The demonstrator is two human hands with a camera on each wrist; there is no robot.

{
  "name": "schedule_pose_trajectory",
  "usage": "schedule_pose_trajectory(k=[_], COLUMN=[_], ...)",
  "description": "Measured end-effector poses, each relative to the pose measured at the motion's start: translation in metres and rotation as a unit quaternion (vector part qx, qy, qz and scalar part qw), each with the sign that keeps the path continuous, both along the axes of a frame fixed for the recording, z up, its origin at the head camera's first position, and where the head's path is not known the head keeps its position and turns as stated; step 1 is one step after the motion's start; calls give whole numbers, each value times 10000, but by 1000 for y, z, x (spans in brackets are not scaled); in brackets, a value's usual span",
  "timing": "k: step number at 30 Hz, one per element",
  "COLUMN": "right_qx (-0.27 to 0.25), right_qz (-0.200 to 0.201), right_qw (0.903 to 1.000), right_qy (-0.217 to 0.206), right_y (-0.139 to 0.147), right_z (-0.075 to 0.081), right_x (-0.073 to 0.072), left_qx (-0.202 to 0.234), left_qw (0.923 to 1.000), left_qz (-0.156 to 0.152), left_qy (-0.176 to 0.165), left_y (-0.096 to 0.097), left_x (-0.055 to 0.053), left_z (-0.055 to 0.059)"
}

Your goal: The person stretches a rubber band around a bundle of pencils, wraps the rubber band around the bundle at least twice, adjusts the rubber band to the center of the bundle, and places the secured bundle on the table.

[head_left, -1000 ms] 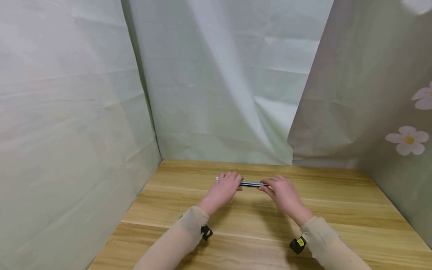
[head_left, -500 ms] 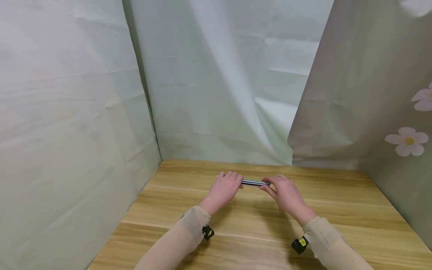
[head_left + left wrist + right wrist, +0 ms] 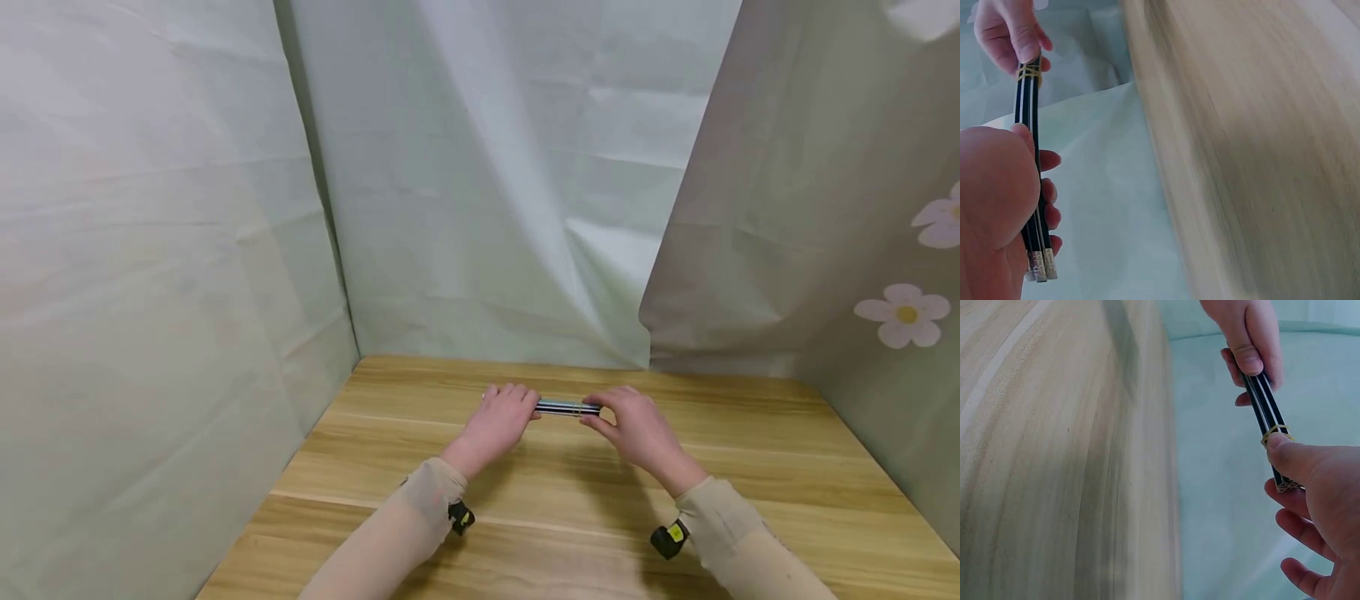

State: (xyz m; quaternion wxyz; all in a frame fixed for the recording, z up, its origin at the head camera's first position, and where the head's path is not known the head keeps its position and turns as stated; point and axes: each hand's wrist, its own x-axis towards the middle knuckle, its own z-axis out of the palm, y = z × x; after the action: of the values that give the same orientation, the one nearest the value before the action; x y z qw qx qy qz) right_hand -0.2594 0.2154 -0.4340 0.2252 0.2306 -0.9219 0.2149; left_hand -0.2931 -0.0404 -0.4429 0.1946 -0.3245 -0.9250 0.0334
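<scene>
A bundle of dark, pale-striped pencils [image 3: 555, 407] is held level above the table. My left hand [image 3: 497, 421] wraps its fingers round the bundle near the eraser end. In the left wrist view the metal-banded eraser ends [image 3: 1039, 265] stick out below that palm. My right hand [image 3: 637, 429] pinches the opposite end between thumb and fingers. Around the bundle at that end runs a yellow rubber band [image 3: 1277, 432], with the right thumb touching it. Flat cut ends [image 3: 1286, 485] of the pencils show just past the thumb. The other right fingers are spread apart, off the pencils.
Under both hands lies a wood-grain table [image 3: 555, 517]. Pale cloth-like sheets [image 3: 480, 208] hang behind it and on both sides. White flowers [image 3: 903, 315] are printed on the right sheet. A small black camera [image 3: 670, 539] sits at each wrist.
My right hand has shifted slightly right along the pencil bundle, and the rubber band shows more clearly. The eraser ends left of my left hand show less than before. Both hands keep their hold.
</scene>
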Motion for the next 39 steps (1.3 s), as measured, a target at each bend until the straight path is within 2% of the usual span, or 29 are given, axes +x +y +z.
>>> schedule_pose_trajectory(k=[9,15,22,25,32,36,39], right_qx=[-51,-42,220,186,185,256,281], right_qz=[-48,-85,418,513,28,-193,-128], right_qw=[10000,9999,9986,9981,9993,9987,9988], right_qy=[-26,-88,236,273,-309,-386,-391], right_y=[0,1,-10,-13,-2,4,3], right_z=[1,1,0,1,5,5,4], right_x=[2,1,-3,-3,-1,0,0], left_qx=[218,217,192,259,416,346,339], left_qw=[9997,9997,9992,9987,9979,9980,9979], left_qz=[-9,18,-133,-161,2,43,-93], left_qy=[-102,-115,-332,-414,-498,-518,-539], left_y=[2,6,14,15,8,7,9], left_x=[1,1,3,2,-5,-4,-2], left_z=[3,2,-2,-6,-9,-9,-9])
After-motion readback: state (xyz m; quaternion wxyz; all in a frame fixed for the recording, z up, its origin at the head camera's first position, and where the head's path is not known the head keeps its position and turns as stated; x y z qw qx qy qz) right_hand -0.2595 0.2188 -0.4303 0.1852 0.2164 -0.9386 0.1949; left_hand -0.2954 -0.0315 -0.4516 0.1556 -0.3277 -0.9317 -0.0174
